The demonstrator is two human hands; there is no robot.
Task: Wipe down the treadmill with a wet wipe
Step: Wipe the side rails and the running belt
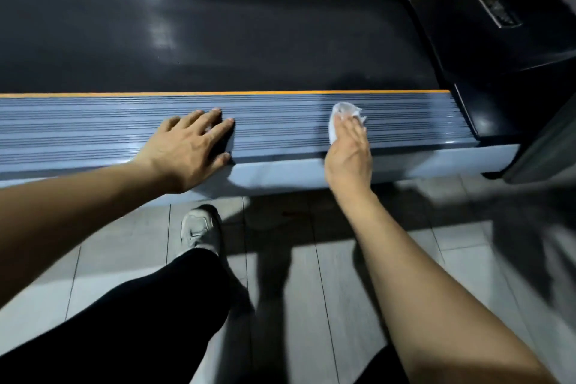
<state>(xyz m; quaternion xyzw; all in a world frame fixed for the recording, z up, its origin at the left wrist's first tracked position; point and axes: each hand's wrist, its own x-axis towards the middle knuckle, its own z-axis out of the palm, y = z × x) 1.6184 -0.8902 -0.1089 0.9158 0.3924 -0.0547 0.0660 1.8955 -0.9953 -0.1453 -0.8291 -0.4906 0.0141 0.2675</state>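
Note:
The treadmill lies across the view, with its black belt (202,25) behind a grey ribbed side rail (280,125) edged by an orange stripe. A white wet wipe (339,117) lies flat on the rail near its right end. My right hand (349,150) presses it down with straight fingers, and the wipe shows past the fingertips and along the left side of the hand. My left hand (190,146) rests flat on the rail further left, fingers spread, holding nothing.
The glossy black motor cover (486,25) rises at the right end of the rail. Grey floor tiles (343,290) lie below the treadmill. My leg in black trousers and a white shoe (199,227) stand close to the rail's side.

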